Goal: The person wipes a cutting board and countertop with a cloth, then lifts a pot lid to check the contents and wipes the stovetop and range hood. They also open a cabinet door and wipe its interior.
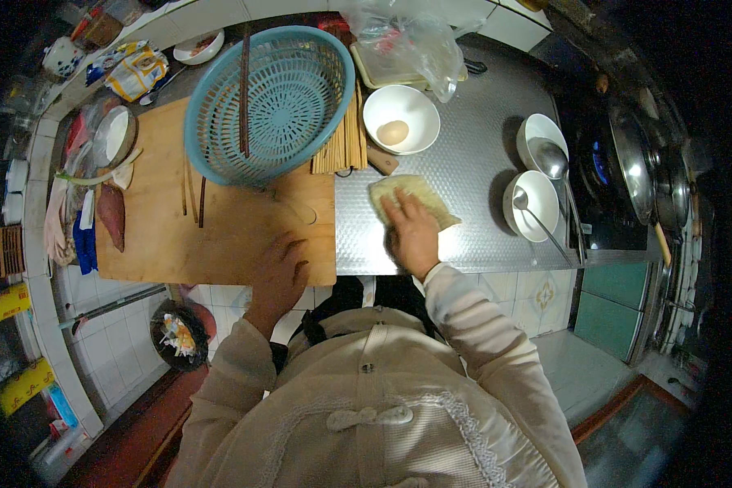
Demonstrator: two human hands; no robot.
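My right hand presses fingers-down on a folded yellowish cloth that lies on the textured metal countertop. My left hand is above the front edge of the wooden cutting board, with bent fingers and no object seen in it. Behind it a blue plastic colander rests on the board, with dark chopsticks across it. A white bowl holding a brown egg stands behind the cloth. The brown handle of a utensil shows between bowl and cloth.
On the right stand two white bowls, one with a spoon, one with a ladle, beside a gas stove with a blue flame and a pan. A sweet potato lies at the board's left. A waste bin is below.
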